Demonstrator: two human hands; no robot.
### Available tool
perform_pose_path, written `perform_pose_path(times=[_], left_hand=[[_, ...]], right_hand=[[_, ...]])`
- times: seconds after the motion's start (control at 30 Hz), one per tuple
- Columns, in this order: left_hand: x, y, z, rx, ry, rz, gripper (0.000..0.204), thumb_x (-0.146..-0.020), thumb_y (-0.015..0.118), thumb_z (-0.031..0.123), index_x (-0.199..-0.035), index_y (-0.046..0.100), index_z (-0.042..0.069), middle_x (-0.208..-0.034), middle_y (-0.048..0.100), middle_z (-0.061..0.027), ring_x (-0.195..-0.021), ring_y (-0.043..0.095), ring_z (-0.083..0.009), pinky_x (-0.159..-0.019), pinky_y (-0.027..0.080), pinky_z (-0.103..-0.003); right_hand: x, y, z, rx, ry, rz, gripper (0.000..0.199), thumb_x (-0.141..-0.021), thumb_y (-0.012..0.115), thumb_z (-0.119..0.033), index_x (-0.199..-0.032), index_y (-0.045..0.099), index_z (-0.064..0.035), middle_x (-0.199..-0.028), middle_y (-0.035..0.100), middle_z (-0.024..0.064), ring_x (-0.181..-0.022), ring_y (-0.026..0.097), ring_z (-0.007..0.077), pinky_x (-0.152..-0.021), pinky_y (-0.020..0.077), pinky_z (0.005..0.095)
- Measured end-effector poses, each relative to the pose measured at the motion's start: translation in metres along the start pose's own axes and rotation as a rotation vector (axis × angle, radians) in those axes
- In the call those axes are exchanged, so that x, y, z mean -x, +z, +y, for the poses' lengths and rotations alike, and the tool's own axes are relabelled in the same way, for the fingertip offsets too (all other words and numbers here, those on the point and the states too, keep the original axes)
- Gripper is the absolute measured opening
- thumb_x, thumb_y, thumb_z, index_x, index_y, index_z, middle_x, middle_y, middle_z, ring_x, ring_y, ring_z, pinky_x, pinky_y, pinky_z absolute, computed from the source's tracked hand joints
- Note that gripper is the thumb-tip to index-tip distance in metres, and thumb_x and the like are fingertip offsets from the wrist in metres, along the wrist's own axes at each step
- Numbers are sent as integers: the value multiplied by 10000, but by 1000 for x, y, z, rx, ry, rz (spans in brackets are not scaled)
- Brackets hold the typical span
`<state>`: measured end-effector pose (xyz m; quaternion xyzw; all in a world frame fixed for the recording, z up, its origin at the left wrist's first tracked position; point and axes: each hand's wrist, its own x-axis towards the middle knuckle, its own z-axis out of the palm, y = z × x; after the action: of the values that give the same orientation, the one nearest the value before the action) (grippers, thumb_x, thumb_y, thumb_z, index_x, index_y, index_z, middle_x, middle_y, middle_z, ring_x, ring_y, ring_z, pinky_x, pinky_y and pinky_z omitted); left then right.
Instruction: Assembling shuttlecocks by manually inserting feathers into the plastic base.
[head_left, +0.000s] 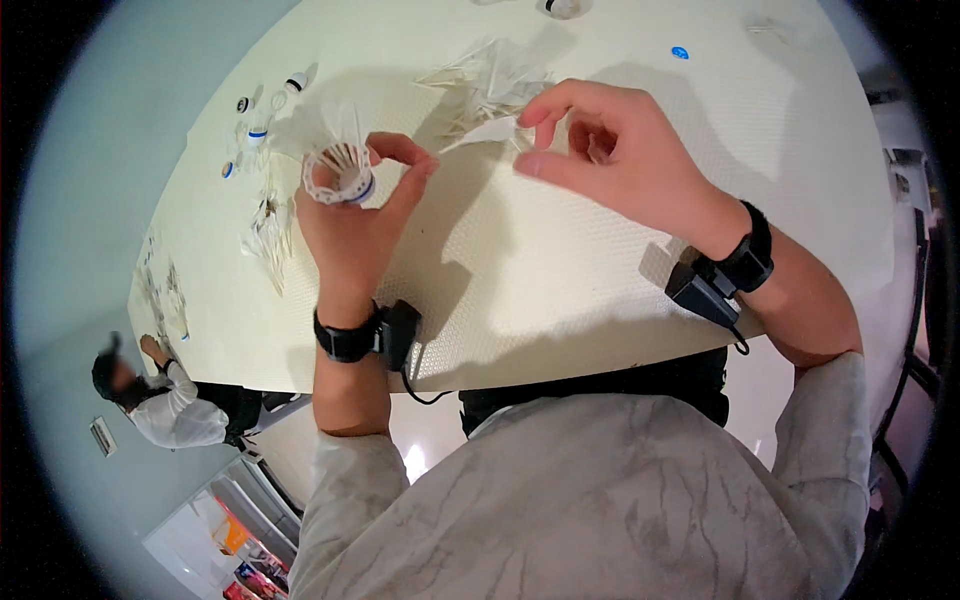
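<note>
My left hand (pixel 350 225) is closed round what looks like a partly feathered shuttlecock (pixel 340 175). It has a pale scalloped ring, a blue band and thin stems inside, with white feathers fanning out on its far side. The thumb and index finger of that hand come together beside it. My right hand (pixel 620 150) is curled, its thumb and fingertips at the end of a single white feather (pixel 487 133). That feather points left toward my left hand, apart from the shuttlecock. Beyond it lies a loose pile of white feathers (pixel 490 80).
Small round pieces with blue or black bands (pixel 257 133) stand at the left of the pale table (pixel 560 290). More feathers (pixel 268 240) lie nearer. A blue piece (pixel 680 53) rests far right. Another person (pixel 170 400) sits at the far left edge. Both my wrists carry black strapped devices (pixel 705 290).
</note>
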<state>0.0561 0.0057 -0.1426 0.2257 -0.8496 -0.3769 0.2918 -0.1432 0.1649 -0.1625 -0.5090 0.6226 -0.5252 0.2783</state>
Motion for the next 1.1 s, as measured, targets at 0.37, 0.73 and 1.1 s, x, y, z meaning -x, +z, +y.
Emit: perform_pose_path(times=[0.37,0.73,1.1], left_hand=[[10,24,17,76,128,14,223,-758,797,-1,-925,649,-11,-850,721,-63,-742,669,-109,-660,516,-240],[19,27,19,447,-41,11,251,-859,667,-98,-942,475,42,-889,681,-165,-821,694,-210,-730,560,-310],[19,30,15,504,-50,0,289,-843,662,-132,-950,455,40,-902,680,-175,-846,701,-213,-745,567,-309]], right_hand=[[4,7,0,-146,24,30,144,-891,731,-209,-955,725,-80,-608,509,-51,-543,403,29,-480,308,222],[2,4,2,-57,-168,35,107,-854,749,-142,-952,735,-101,-705,619,-20,-556,461,47,-489,342,213],[2,2,-2,-74,-176,50,381,-786,770,-45,-1145,684,-142,-1026,689,9,-633,535,70,-545,426,214]])
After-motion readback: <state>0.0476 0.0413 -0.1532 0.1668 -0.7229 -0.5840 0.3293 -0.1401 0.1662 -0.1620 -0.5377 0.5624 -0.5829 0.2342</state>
